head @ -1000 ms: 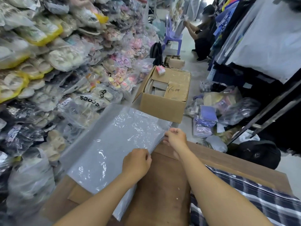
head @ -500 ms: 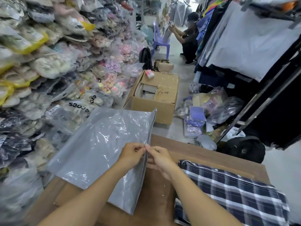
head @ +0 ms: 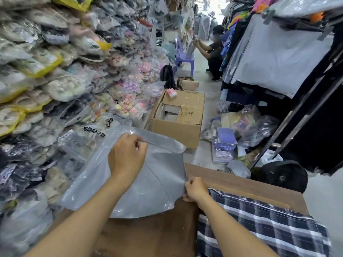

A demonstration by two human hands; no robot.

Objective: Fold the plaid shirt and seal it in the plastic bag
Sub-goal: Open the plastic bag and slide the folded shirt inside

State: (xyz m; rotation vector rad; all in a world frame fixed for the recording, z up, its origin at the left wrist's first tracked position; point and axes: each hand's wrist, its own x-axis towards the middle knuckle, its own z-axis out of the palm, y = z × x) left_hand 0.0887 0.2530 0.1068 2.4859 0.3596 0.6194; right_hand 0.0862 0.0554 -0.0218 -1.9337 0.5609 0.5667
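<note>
A grey plastic bag [head: 157, 184] lies over the left part of the brown table [head: 241, 184], its far end lifted. My left hand [head: 126, 156] pinches the upper layer of the bag's mouth and holds it raised. My right hand [head: 195, 189] grips the lower edge of the mouth near the table, so the opening gapes between them. The folded dark blue and white plaid shirt [head: 269, 223] lies flat on the table at the right, just beside my right hand and partly under my right forearm.
A wall of bagged shoes [head: 55, 80] fills the left side. A cardboard box [head: 178, 117] stands on the floor beyond the table. Bagged goods [head: 239, 130] and a black bag [head: 282, 175] lie at the right below a clothes rack [head: 278, 52]. A person [head: 213, 52] squats far down the aisle by a purple chair [head: 182, 56].
My hands were together on the bag's edge; now they have moved apart, the left one up and away, the right one down, spreading the bag's mouth. The view has shifted right.
</note>
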